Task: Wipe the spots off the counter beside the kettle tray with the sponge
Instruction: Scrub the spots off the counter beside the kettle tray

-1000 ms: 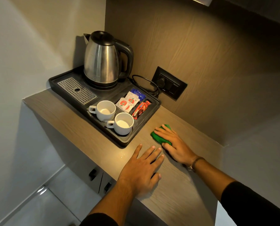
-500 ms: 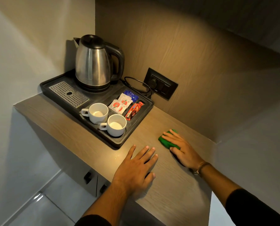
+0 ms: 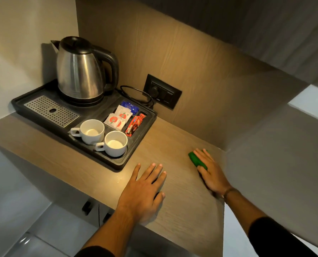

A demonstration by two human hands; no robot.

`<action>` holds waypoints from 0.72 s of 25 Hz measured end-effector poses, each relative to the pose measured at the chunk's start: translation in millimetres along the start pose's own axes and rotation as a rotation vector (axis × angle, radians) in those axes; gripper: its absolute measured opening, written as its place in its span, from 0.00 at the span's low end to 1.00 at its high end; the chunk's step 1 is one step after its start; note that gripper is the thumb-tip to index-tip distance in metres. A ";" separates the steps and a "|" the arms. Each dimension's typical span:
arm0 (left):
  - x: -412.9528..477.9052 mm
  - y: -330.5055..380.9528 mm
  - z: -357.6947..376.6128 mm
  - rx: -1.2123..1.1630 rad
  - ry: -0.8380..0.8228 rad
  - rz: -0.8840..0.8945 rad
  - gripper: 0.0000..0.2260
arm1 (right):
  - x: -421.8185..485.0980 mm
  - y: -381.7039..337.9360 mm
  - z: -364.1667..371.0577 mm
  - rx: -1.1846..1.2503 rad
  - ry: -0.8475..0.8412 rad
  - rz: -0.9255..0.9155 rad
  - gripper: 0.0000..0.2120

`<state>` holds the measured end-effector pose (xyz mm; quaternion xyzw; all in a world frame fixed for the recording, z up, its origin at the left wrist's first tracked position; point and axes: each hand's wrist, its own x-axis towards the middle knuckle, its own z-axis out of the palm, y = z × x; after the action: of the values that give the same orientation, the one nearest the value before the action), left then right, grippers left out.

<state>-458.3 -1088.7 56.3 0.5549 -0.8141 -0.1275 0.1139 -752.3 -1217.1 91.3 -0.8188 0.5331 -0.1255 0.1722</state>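
Note:
A green sponge point(image 3: 195, 158) lies on the wooden counter point(image 3: 173, 143), close to the right wall. My right hand point(image 3: 211, 172) presses flat on top of it, fingers over the sponge. My left hand point(image 3: 144, 191) rests palm down on the counter near its front edge, fingers spread, holding nothing. The black kettle tray point(image 3: 136, 143) sits to the left with a steel kettle point(image 3: 80, 71) at its back. A few small pale spots point(image 3: 118, 180) show on the counter just left of my left hand, by the tray's front corner.
The tray holds two white cups point(image 3: 102, 138), tea sachets point(image 3: 118, 117) and a perforated metal drip plate point(image 3: 50, 110). A black wall socket point(image 3: 162, 90) with the kettle cord sits behind. Walls close the counter at left and right. Cabinet handles point(image 3: 86, 207) show below.
My right hand has slid the sponge to the right, away from the tray and toward the right wall. My left hand has stayed in place on the counter.

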 end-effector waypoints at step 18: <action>-1.1 -1.3 -1.6 0.049 -0.029 0.010 0.32 | -95.7 -81.7 43.3 -0.027 0.040 0.005 0.31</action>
<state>-456.2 -1088.3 57.4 0.5515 -0.8215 -0.1149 0.0890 -706.0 -1092.6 83.8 -0.8170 0.5401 -0.1342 0.1507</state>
